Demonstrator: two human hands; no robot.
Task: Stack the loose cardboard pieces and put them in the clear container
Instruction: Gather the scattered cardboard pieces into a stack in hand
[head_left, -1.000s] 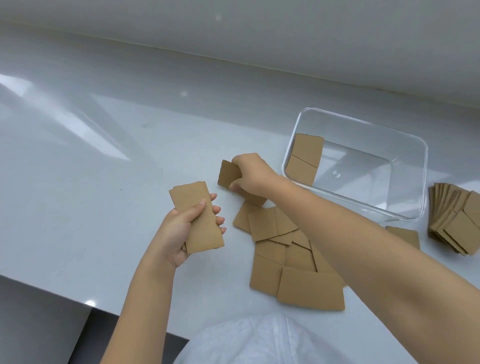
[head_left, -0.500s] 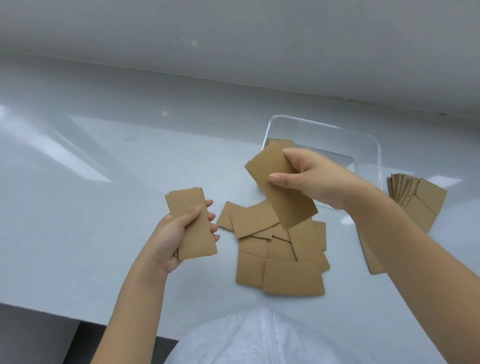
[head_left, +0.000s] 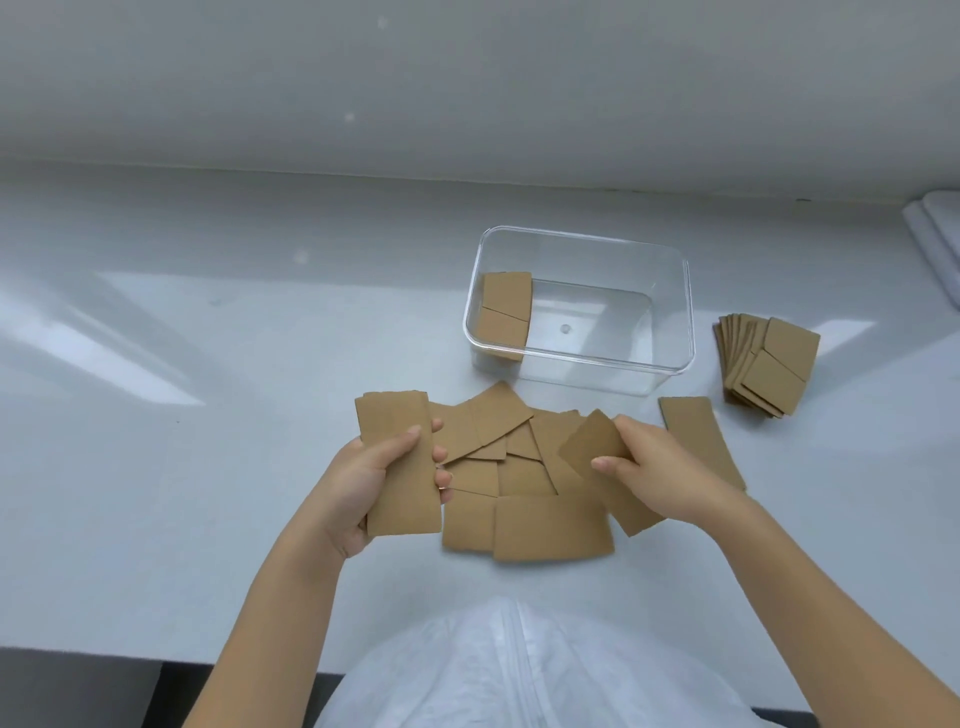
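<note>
At centre frame the left hand (head_left: 363, 483) grips a small stack (head_left: 397, 467), fingers closed round it. The right hand (head_left: 654, 480) pinches one piece (head_left: 597, 447) over the loose pile (head_left: 519, 483) on the desk (head_left: 208, 415). The container (head_left: 670, 317), upper right, holds two pieces (head_left: 505, 312); another stack (head_left: 766, 364) lies right of it.

White folded object (head_left: 937, 244) cropped right.

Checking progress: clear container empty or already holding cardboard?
Not empty. The clear container holds a cardboard stack standing against its left wall; the rest of its floor is bare.
</note>
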